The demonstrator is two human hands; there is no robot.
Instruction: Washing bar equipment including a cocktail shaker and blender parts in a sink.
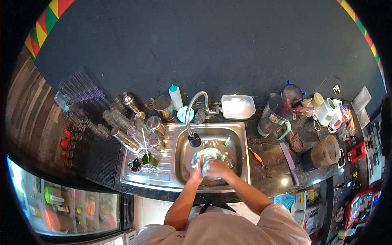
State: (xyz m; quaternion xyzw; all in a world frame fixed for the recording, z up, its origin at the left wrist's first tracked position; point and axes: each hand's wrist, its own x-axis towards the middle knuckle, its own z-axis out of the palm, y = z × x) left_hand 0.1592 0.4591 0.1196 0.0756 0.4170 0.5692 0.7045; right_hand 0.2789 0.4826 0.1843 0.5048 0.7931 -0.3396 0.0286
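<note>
Both my hands are together over the metal sink (242,143), below the faucet head (194,141). My left hand (197,174) grips a pale, round, bowl-like vessel (212,152) from its near left side. At its near right side, my right hand (218,170) has its fingers closed on a whitish, crumpled cloth (205,165) pressed against the vessel. The vessel's exact kind is hard to make out, and my fingertips are partly hidden. Several clear glass pieces and a small green-and-white item (226,141) lie in the basin around it.
On the ridged drainboard (163,176) and left counter stand several glasses and metal cups (163,107). A white plastic tub (238,107) sits behind the sink. To the right are an orange-handled knife (256,156), a purple knife-like strip (289,163) and a blender jug (272,114).
</note>
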